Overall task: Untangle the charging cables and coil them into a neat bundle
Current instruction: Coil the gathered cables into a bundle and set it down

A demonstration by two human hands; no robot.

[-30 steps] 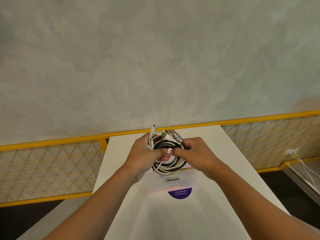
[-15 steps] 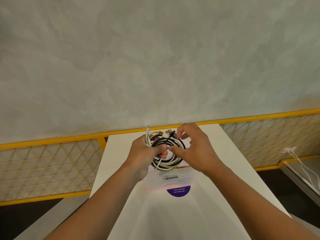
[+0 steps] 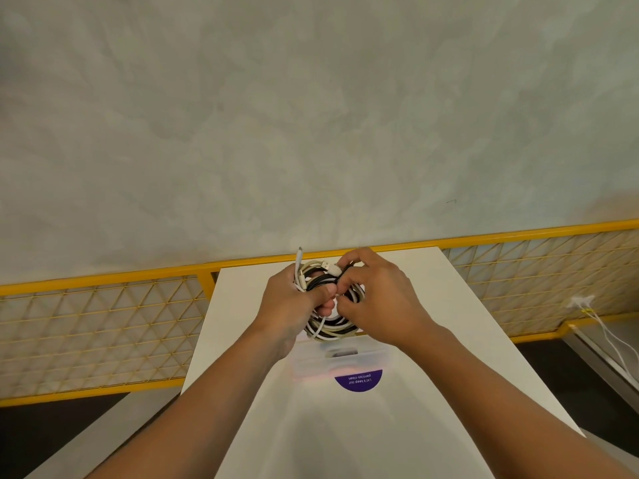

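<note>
A coil of black and white charging cables (image 3: 331, 327) hangs in the air above the white table (image 3: 449, 323). My left hand (image 3: 288, 302) grips the coil's left side, with the thumb across the loops. A white plug end (image 3: 299, 254) sticks up above that hand. My right hand (image 3: 377, 299) is at the coil's upper right, its fingers curled around the strands and pinching a white connector (image 3: 332, 268) at the top. Both hands hide the middle of the coil.
A clear plastic box (image 3: 340, 361) stands on the table just under the coil, beside a purple round sticker (image 3: 359, 379). A yellow mesh railing (image 3: 103, 326) runs behind the table. White cords (image 3: 601, 326) hang at the right, over the dark floor.
My right hand has moved up from the coil's right side to its top and now pinches a connector there. The left hand has kept its grip, and the coil has shifted slightly upward.
</note>
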